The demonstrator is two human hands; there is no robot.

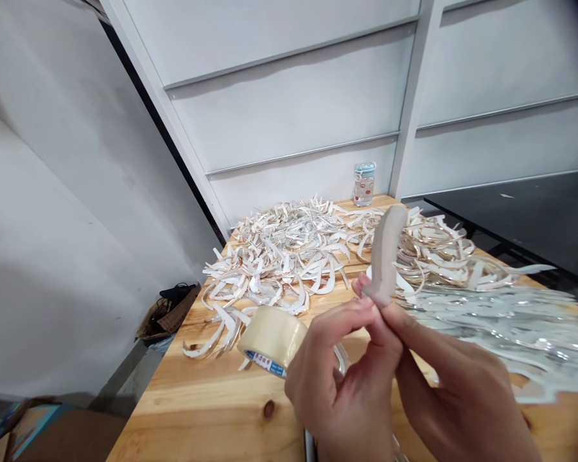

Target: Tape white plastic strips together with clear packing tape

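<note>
A curved, pale grey-beige strip (388,250) with a rounded tip points upward above the table. My left hand (347,378) is closed, pinching the lower end of this strip. Fingertips of my right hand (455,378) press on the same end, close against the left ones. Just left of my left hand is a roll of clear packing tape (270,330) with a blue and red label, partly covered by that hand. Whether the hand touches the roll I cannot tell.
White and clear curved strips (289,250) lie heaped across the wooden table (197,404). On the right are longer clear strips (505,321). A bottle with a blue lid (364,184) stands by the wall panel. A black table (534,218) adjoins, and cardboard boxes (62,433) sit below left.
</note>
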